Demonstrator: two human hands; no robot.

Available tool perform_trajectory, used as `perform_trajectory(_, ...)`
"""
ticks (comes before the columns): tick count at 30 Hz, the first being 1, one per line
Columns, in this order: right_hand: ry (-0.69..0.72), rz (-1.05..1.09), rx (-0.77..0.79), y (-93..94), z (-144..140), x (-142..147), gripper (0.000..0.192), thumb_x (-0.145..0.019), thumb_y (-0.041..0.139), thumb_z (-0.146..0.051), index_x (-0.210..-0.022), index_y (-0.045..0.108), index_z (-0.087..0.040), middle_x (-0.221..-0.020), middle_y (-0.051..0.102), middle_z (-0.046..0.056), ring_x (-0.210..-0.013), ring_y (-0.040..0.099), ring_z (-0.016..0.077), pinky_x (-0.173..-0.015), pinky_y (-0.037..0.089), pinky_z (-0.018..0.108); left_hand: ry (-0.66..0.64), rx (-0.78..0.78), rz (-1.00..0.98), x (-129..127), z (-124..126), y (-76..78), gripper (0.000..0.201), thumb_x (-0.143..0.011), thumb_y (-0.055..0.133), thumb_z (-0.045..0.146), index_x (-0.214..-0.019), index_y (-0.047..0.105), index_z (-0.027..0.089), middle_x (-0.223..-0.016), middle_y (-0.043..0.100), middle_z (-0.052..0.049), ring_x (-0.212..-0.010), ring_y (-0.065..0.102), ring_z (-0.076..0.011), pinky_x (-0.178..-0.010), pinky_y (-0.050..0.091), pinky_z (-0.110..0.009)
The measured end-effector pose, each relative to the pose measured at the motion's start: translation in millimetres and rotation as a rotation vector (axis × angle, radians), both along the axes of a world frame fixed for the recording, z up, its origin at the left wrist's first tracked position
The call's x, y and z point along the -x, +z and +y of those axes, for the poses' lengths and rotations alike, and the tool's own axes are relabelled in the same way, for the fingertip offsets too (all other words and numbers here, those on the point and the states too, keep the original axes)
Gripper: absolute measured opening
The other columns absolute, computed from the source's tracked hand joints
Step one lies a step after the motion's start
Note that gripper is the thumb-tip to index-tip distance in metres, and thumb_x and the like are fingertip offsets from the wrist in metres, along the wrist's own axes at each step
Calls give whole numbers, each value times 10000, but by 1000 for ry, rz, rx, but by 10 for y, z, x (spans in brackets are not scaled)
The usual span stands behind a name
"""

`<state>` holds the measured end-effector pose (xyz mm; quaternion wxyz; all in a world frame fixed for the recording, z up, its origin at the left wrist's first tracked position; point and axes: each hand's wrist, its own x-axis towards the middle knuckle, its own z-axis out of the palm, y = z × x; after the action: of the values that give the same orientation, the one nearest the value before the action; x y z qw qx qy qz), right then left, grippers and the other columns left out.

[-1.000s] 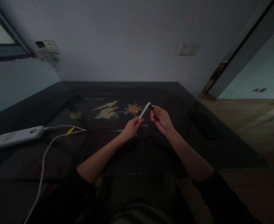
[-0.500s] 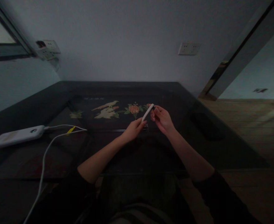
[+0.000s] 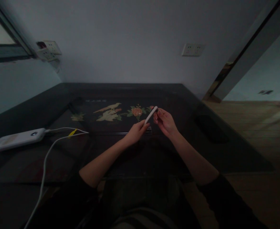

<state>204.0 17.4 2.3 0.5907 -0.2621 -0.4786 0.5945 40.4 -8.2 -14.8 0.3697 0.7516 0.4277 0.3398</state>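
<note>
Slim white pen (image 3: 150, 115), likely light, rigid, smooth: left hand (image 3: 135, 132) pinches lower barrel, right hand (image 3: 165, 122) grips upper tip.

The white stick's (image 3: 150, 114) far tip is perhaps capped, too dim to tell.

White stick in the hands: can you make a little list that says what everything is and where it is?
Left hand: grips the lower end of the white stick
Right hand: fingers at the stick's upper end
Stick: tilted, held above the table
Table: dark, with a bird and flower picture on top
Power bank: white, lies on the table's left side
Cable: white, runs from the power bank toward the person
Light: dim
</note>
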Motion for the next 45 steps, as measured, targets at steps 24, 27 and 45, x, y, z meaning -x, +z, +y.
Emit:
perform_trajectory(24,6,-3,-39,-13,14,-11,430,-656,802,-485,-945,705,-182,-593,464,-54,-517,388,78,-475,314,244,-25,77,-84,-13,-14,20,294,-912,393,446,-865,493,173,-606,385,50,-564,374,-102,-536,311,-216)
perform_trajectory(27,1,14,-32,-8,6,-9,426,-668,799,-474,-967,721,-180,-597,462,-47,-528,388,80,-477,318,241,-74,84,-86,-17,-42,36,305,-912,399,459,-876,497,172,-607,384,51,-565,372,-100,-533,310,-214)
perform_trajectory(45,11,32,-22,-52,40,-10,431,-643,821,-467,-934,679,-182,-572,497,-61,-497,411,68,-466,328,231,1,109,-107,-10,26,-15,291,-906,406,452,-851,473,175,-606,379,57,-550,362,-93,-519,291,-211)
